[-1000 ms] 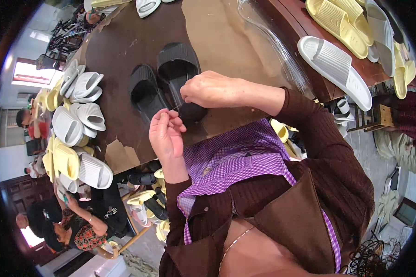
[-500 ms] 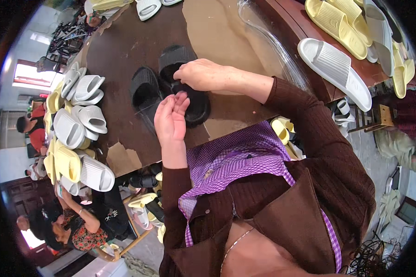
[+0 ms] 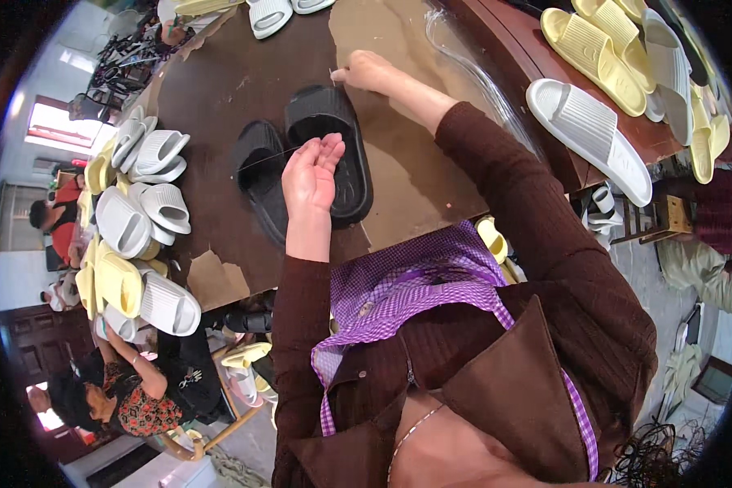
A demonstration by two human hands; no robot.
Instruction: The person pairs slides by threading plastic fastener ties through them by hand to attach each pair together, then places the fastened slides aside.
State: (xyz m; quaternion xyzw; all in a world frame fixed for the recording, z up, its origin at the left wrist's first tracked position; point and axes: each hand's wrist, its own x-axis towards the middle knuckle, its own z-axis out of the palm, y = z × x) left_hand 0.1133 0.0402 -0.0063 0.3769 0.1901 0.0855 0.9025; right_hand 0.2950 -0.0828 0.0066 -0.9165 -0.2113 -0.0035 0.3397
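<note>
A pair of black slide sandals lies side by side on the brown table, toes away from me. Over the right sandal hovers my left hand, palm up with curled fingers. From its thumb side a thin pale strand runs left across the left sandal. My right hand is beyond the right sandal's strap, apart from it. Its thumb and forefinger pinch a small whitish piece, too small to name.
Grey and yellow slides are piled along the left table edge. Others lie at the far right, including a white slide. Brown paper and clear plastic wrap cover the table's right part. Another person works at lower left.
My right hand has moved up and away from the right sandal, past its strap. My left hand has shifted slightly right and up. The pale strand now shows more clearly.
</note>
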